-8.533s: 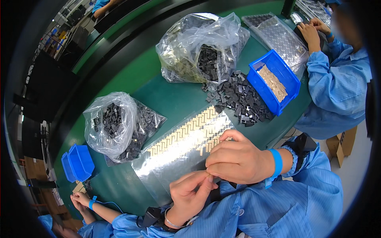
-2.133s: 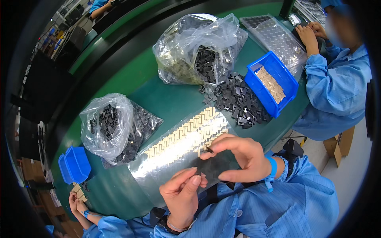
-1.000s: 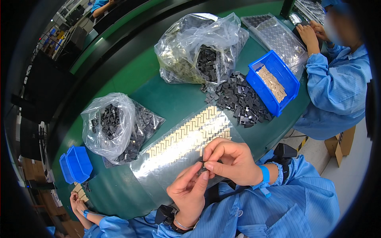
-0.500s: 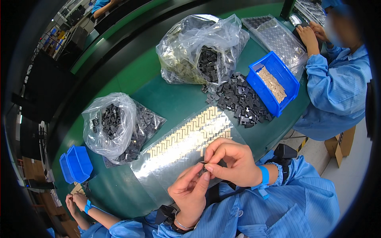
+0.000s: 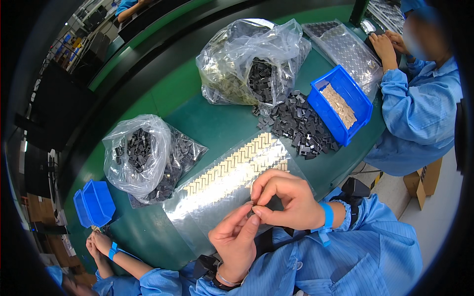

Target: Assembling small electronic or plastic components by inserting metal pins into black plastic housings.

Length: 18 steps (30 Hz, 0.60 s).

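My left hand (image 5: 236, 240) and my right hand (image 5: 289, 201) meet fingertip to fingertip above the near edge of a clear plastic sheet (image 5: 185, 219). Pinched between them is a small dark piece (image 5: 251, 212), mostly covered by my fingers, so its exact shape does not show. On the sheet just beyond lie slanted rows of small pale gold pieces (image 5: 227, 167). A loose pile of small black pieces (image 5: 302, 126) spreads past my right hand.
Clear bags of black parts stand at the back (image 5: 256, 64) and left (image 5: 140, 153). A blue bin (image 5: 363, 118) holds pale pieces; another blue bin (image 5: 101, 204) is far left. Co-workers sit at right (image 5: 419, 98) and lower left (image 5: 123, 264). Clear trays (image 5: 345, 52) lie back right.
My right hand's fingers have shifted slightly up and left, and less of the dark piece shows. The lower-left co-worker's hands have moved closer together, toward the blue bin.
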{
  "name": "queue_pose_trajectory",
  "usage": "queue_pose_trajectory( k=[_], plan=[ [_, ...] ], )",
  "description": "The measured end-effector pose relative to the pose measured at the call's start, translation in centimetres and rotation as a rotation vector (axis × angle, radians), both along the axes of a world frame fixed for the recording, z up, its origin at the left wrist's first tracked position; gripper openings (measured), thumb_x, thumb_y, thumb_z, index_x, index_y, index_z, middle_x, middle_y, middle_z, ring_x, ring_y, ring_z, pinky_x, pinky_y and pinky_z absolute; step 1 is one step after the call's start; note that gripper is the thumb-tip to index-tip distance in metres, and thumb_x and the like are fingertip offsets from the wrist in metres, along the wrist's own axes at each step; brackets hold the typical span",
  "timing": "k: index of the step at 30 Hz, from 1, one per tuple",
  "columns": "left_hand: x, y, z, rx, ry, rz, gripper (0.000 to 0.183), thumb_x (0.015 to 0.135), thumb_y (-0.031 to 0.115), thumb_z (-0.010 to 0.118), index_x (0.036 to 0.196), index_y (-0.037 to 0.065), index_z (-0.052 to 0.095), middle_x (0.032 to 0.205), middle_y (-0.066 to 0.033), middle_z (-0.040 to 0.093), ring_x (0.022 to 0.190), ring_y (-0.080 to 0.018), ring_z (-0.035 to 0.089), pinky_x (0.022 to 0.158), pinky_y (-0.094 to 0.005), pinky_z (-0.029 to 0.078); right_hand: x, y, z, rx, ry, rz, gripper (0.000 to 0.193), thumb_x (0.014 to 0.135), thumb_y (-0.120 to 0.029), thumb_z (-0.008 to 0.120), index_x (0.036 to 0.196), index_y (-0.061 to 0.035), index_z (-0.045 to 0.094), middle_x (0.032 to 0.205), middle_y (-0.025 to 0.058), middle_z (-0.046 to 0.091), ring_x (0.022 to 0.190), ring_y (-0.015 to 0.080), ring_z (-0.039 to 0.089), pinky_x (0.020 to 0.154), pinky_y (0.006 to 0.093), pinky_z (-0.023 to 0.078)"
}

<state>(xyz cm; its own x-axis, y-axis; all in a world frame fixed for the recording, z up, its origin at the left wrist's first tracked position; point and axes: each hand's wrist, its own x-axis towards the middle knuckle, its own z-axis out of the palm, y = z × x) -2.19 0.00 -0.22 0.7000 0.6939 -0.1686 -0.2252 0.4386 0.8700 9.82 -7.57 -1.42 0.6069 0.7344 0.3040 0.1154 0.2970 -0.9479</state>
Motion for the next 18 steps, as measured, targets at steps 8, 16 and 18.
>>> queue_pose_trajectory(
  k=[8,16,18],
  plan=[
    [0.0,0.4,-0.2,0.005,-0.076,-0.014,0.026,0.077,-0.011,0.059,0.103,-0.008,0.059,0.093,-0.0160,0.063,0.078,-0.0155,0.062,0.073,-0.0259,0.052,0.8,0.1,0.2,-0.044,0.123,0.140,0.015,0.071,-0.006,0.069,0.075,-0.0035,0.055,0.085,0.0065,0.056,0.082,0.0161,0.054,0.073,0.0272,0.043],
    [-0.4,1.2,-0.4,0.157,-0.075,-0.104,0.032,0.076,-0.005,0.063,0.108,-0.005,0.055,0.085,-0.0190,0.064,0.069,-0.0221,0.064,0.064,-0.0308,0.054,2.2,0.0,0.7,-0.087,0.115,0.279,0.016,0.074,-0.008,0.069,0.083,-0.0021,0.058,0.084,0.0039,0.055,0.080,0.0108,0.054,0.070,0.0249,0.043],
    [-0.1,1.2,-0.3,0.138,-0.111,-0.109,0.036,0.076,-0.005,0.063,0.110,-0.006,0.054,0.085,-0.0195,0.064,0.069,-0.0224,0.064,0.063,-0.0309,0.054,2.1,-0.2,0.8,-0.049,0.419,0.484,0.013,0.079,-0.008,0.066,0.086,-0.0008,0.058,0.084,0.0043,0.057,0.076,0.0108,0.059,0.068,0.0236,0.045]
  ],
)
